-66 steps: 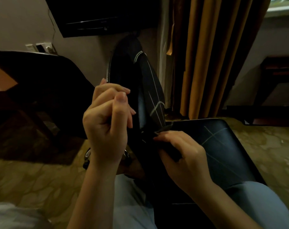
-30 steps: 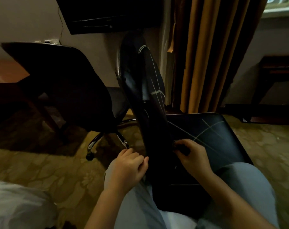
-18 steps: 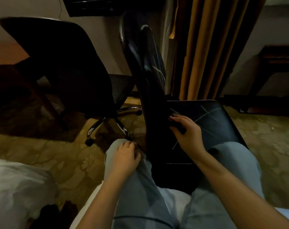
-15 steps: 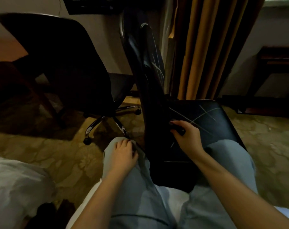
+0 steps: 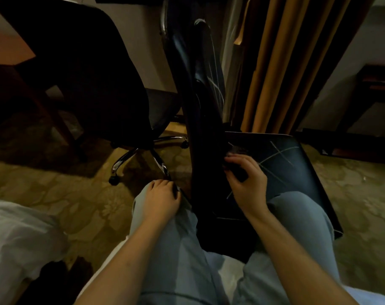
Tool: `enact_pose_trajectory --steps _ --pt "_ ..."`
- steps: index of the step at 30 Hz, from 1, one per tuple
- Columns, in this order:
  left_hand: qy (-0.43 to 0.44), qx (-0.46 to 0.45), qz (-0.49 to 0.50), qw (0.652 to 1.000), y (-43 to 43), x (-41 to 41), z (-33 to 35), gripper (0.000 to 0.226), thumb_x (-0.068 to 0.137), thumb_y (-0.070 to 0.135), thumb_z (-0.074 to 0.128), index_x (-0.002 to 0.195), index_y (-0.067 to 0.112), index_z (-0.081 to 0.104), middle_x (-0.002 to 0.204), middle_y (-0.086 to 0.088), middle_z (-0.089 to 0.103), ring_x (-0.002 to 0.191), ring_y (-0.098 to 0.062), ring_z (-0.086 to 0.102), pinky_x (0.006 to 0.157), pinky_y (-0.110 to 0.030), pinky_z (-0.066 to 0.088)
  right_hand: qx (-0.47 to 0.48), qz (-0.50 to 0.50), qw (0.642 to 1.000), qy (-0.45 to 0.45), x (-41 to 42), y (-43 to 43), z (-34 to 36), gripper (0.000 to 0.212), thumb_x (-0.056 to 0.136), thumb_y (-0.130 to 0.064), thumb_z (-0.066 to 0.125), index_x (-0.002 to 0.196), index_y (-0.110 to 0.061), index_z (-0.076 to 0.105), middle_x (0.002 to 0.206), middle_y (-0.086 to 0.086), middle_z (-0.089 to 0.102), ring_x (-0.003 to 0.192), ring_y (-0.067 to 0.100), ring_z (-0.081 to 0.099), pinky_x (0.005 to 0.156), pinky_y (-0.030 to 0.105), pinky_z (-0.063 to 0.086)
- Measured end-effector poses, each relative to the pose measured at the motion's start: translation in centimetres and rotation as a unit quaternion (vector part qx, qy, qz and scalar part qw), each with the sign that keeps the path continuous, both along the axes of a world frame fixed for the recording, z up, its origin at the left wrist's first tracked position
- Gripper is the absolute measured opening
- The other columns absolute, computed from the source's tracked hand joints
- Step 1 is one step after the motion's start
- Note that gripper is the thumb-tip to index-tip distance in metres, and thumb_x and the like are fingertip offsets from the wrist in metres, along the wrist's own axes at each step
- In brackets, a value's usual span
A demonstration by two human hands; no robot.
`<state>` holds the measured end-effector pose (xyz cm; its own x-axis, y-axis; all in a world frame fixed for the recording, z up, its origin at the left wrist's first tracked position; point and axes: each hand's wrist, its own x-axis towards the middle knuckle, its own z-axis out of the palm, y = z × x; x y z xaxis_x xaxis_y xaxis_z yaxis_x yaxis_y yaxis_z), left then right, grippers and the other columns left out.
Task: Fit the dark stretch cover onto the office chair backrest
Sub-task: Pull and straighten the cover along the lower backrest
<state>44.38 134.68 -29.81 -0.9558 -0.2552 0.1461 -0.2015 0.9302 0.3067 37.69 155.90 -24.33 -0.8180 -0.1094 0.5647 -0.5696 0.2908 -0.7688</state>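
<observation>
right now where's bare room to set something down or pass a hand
Free: carpet between bed, second chair's base and left knee; the far right corner of the seat, beyond the right hand; carpet right of it. Crowded: between backrest and left knee, where the left hand rests, and the seat crease, where the right hand grips the cover.

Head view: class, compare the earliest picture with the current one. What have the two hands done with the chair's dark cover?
The left hand came down from high on the backrest, let go of its edge, and now rests on the left trouser leg at the knee. The right hand stayed low where backrest meets seat, still gripping the dark cover.
</observation>
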Motion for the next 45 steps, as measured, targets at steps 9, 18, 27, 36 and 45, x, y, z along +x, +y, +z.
enact_pose_trajectory --steps 9,18,27,36,45 --pt "0.006 0.016 0.031 0.999 -0.3 -0.9 0.1 0.028 0.094 0.032 0.052 0.107 0.013 0.068 0.108 -0.003 0.065 0.104 -0.021 0.05 0.09 -0.033 0.04 -0.032 -0.013 0.988 -0.15 0.2 1.0 -2.5 0.032 0.083 0.002 0.064 0.098 -0.026 0.064 0.094 -0.013 0.067 0.088 0.0 0.064 0.074 0.015 0.051" --pt "0.013 -0.005 0.016 1.0 -0.2 -0.8 -0.5 0.025 0.094 0.032 0.051 0.1 0.014 0.068 0.1 -0.002 0.063 0.099 -0.022 0.049 0.091 -0.036 0.037 -0.042 0.001 0.998 -0.045 -0.9 0.2 -1.4 0.03 0.085 -0.001 0.064 0.109 -0.019 0.063 0.104 -0.011 0.065 0.1 0.003 0.062 0.087 0.02 0.05" --pt "-0.007 -0.048 0.044 0.998 0.4 -0.9 -0.6 0.032 0.095 0.035 0.047 0.109 0.015 0.066 0.112 -0.002 0.063 0.11 -0.022 0.048 0.102 -0.034 0.031 -0.029 -0.027 0.987 -0.154 -0.3 1.1 -5.4 0.029 0.082 -0.001 0.066 0.098 -0.026 0.065 0.096 -0.011 0.066 0.093 0.001 0.063 0.079 0.007 0.045" --pt "-0.02 -0.027 0.036 0.999 -0.6 -0.2 -0.6 0.032 0.097 0.035 0.046 0.111 0.015 0.066 0.112 -0.003 0.063 0.109 -0.022 0.048 0.101 -0.035 0.033 -0.087 0.025 0.994 -0.063 -0.5 -0.4 2.7 0.029 0.085 -0.001 0.065 0.106 -0.019 0.061 0.102 -0.009 0.065 0.099 0.003 0.062 0.081 0.012 0.048" --pt "-0.027 -0.037 0.064 0.997 -0.3 0.1 -0.3 0.033 0.097 0.035 0.045 0.114 0.014 0.065 0.116 -0.002 0.061 0.114 -0.021 0.047 0.103 -0.034 0.031 -0.05 -0.028 0.979 -0.193 0.4 0.9 -3.7 0.025 0.084 -0.002 0.065 0.096 -0.024 0.064 0.086 -0.013 0.066 0.078 -0.004 0.062 0.067 0.01 0.047"
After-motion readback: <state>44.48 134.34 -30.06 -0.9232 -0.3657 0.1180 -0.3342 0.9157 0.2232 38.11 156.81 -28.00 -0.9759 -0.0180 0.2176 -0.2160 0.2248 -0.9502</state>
